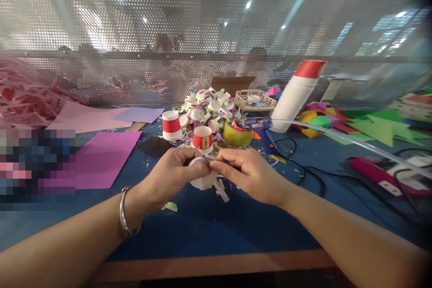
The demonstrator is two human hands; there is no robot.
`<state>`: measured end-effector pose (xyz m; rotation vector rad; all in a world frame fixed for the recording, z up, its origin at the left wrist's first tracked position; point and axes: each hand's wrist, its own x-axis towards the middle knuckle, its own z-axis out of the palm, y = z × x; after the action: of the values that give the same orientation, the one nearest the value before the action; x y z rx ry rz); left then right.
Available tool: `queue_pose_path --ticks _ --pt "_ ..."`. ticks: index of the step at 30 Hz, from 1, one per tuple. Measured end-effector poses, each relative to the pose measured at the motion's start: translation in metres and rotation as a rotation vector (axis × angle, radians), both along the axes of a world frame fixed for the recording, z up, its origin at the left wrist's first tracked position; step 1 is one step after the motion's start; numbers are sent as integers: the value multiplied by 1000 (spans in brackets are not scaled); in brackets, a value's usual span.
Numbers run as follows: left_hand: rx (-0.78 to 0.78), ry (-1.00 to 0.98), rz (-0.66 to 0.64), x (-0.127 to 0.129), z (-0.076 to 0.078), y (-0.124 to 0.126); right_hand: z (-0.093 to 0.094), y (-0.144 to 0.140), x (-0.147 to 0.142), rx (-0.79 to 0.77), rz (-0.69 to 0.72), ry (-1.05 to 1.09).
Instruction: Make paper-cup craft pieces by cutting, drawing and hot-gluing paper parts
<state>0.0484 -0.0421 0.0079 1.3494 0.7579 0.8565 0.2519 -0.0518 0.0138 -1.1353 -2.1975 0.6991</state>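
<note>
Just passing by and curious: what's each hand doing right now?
Left hand: closed, holding a white cup.
Right hand: closed, pinching a thin tool against the cup; which tool cannot be told.

- Single head-worn cam, facing forward and down over the surface (pixel 253 229)
- Left hand (pixel 170 173) and right hand (pixel 251 172) close in, mid-frame
- Near edge (pixel 216 264) at frame bottom; perforated panel (pixel 135 22) farther off, across the top

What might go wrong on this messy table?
The thin tool in the right hand might slip and poke the left hand, which is close by. The tall stack of cups looks tilted, so a bump might topple it. If the glue gun is hot, it might scorch the paper scraps nearby.
</note>
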Motion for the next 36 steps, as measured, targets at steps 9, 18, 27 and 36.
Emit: queue_pose_path --ticks 9,18,27,36 --pt "1 10 43 1 -5 0 -2 2 2 -5 -20 21" --pt "-49 -44 86 5 -1 -6 -2 0 0 23 -29 28" --pt "-84 -62 121 4 -2 -3 1 4 2 -92 -132 236" --pt "-51 -162 293 -11 1 18 -5 19 12 -55 -253 68"
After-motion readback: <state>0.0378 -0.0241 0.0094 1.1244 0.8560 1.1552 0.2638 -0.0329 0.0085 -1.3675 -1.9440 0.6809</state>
